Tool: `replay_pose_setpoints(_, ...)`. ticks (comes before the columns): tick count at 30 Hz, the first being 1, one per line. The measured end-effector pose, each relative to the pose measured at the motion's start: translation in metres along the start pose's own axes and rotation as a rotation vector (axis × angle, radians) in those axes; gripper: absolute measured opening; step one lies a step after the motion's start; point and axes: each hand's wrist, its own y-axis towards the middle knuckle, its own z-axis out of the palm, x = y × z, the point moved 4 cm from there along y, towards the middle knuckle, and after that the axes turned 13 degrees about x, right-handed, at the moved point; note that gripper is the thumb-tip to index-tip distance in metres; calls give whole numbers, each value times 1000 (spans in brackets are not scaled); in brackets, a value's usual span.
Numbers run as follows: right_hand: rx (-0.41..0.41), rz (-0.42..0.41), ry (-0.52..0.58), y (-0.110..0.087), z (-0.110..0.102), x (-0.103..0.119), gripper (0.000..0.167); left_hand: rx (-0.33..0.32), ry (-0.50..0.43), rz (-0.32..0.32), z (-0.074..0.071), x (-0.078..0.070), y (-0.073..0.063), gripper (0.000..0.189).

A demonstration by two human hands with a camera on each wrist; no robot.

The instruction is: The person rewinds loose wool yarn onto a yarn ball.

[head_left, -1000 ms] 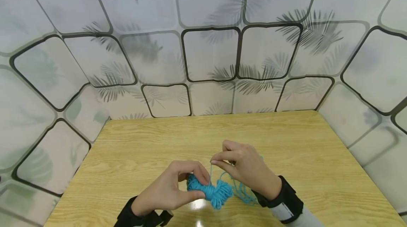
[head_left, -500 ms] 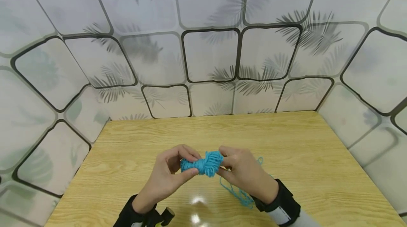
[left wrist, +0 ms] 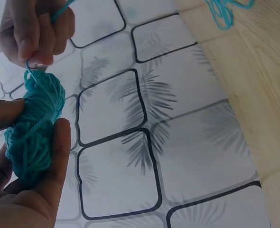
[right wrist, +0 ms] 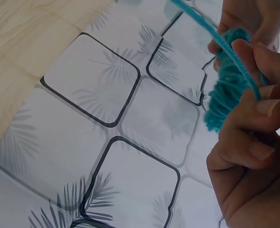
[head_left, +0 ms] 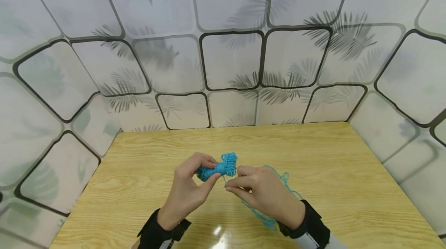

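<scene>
A small bundle of blue yarn (head_left: 227, 165), wrapped round its middle with looped ends, is held above the table. My left hand (head_left: 189, 187) grips its left end between thumb and fingers; in the left wrist view the bundle (left wrist: 35, 128) lies between the thumb and fingers. Just right of and below it, my right hand (head_left: 266, 193) pinches a strand that runs taut from the bundle's middle. In the right wrist view, a length of yarn (right wrist: 216, 40) passes between the fingers of the right hand (right wrist: 254, 147).
Loose yarn (head_left: 268, 222) trails on the wooden table (head_left: 156, 152) beneath and beyond the right hand. Patterned panels (head_left: 231, 61) with leaf prints stand behind and at both sides. Black bands (head_left: 306, 222) are strapped round the wrists.
The bundle has been raised and tilted, its looped end now upward. My right hand moved from pinching a strand above, to touching the bundle's right end, to drawing the strand below it.
</scene>
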Motion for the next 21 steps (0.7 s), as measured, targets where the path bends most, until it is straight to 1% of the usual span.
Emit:
replay_pose_setpoints(2, 0, -5, -8, 0, 0, 0, 6, -2, 91, 25, 2, 2, 0, 31)
replay_pose_setpoints(3, 0, -6, -11, 0, 0, 0, 6, -5, 122, 32, 2, 3, -1, 31)
replay_pose_setpoints(7, 5, -1, -1, -1, -1, 0, 4, -5, 218, 40, 5, 6, -2, 31)
replay_pose_setpoints(10, 6, 3, 11, -1, -2, 0, 5, 10, 275, 14, 7, 9, -2, 30)
replay_pose_setpoints(13, 7, -3, 7, -1, -3, 0, 1, 31, 316, -12, 8, 11, -2, 29)
replay_pose_setpoints(18, 5, -16, -10, -2, -5, 1, 5, 29, 373, -9, 7, 13, -1, 31)
replay_pose_setpoints(21, 5, -12, -9, -2, -7, 3, 2, 28, 404, -18, 6, 15, -1, 31)
